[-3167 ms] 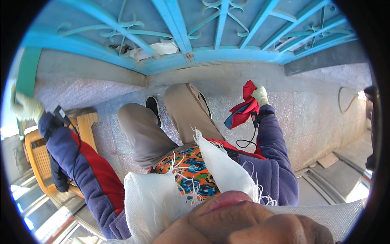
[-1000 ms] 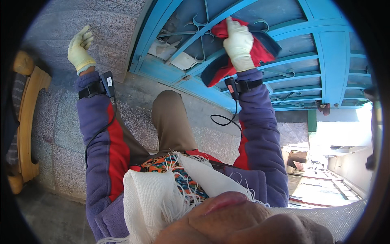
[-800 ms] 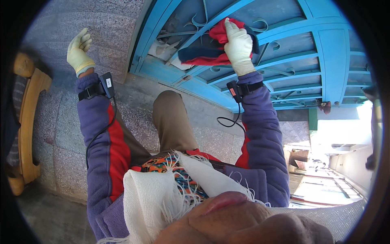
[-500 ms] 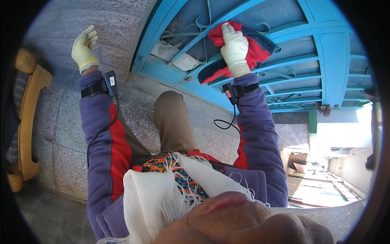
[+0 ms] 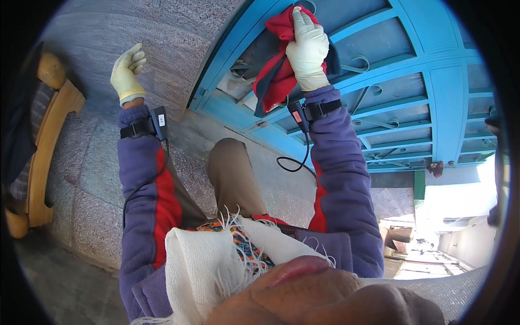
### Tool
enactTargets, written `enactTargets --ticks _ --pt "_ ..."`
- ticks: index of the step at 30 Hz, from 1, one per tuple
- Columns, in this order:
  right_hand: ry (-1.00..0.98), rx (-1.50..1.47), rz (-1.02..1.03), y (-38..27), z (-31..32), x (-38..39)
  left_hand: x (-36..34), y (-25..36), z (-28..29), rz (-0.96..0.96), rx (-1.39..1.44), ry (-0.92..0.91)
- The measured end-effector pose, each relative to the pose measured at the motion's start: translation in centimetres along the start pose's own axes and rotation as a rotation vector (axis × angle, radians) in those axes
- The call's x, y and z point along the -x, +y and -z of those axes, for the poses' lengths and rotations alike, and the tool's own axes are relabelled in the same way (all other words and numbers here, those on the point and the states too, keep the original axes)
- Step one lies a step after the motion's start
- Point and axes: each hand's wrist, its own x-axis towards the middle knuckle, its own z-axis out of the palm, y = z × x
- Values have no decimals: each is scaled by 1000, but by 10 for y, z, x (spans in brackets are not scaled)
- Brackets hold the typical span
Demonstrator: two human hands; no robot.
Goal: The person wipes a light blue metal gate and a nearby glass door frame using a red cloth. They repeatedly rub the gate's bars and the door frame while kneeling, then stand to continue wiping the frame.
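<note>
My right hand (image 5: 309,54), in a pale glove, presses a red and dark blue cloth (image 5: 276,81) against a blue metal door (image 5: 439,49). The cloth hangs in folds below and to the left of the fingers. The door has crossbars and curled scrollwork (image 5: 360,65) over grey panels. My left hand (image 5: 127,73), gloved as well, is raised at the left in front of the grey stone-patterned wall (image 5: 141,27). Its fingers are loosely curved and apart, with nothing in them.
A wooden furniture frame (image 5: 51,146) stands at the far left on the speckled tile floor (image 5: 97,216). A small dark lock or latch (image 5: 435,169) sits on the door at the right. Beyond it lies a bright outdoor passage (image 5: 422,238).
My right hand has moved up and a little left across the door with the cloth, which now bunches more closely under it. My left hand has shifted slightly right and down.
</note>
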Motion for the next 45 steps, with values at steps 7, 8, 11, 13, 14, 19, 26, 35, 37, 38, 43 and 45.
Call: enactTargets --ticks 7,8,11,13,14,19,26,35,37,38,43,45 --pt "19 -107 -87 -6 -21 -8 -6 -2 -2 4 -36 -24" --pt "2 -130 -86 -3 -23 -7 -6 -4 -3 5 -46 -27" --pt "41 -161 -60 5 -30 0 -4 -7 -6 14 -67 -36" --pt "-4 -158 -66 10 -31 12 -2 -10 -8 17 -74 -42" --pt "-62 -115 -64 12 -29 20 -1 -11 -9 17 -74 -44" --pt "-216 -26 6 15 1 58 2 -15 -10 10 -99 -48" --pt "142 -147 3 13 18 0 -5 -17 -9 32 -95 -67" --pt "-103 -49 -87 -5 -8 50 -10 -15 -5 0 -100 -158" --pt "-255 -65 56 -1 -9 69 -10 -13 -4 22 -84 -140" --pt "-292 -77 144 0 -8 79 -10 -11 -4 30 -80 -126" --pt "-476 -156 136 -4 28 132 -5 -9 -3 25 -84 -101" --pt "-260 -173 120 8 40 129 -6 -10 -4 38 -93 -109"
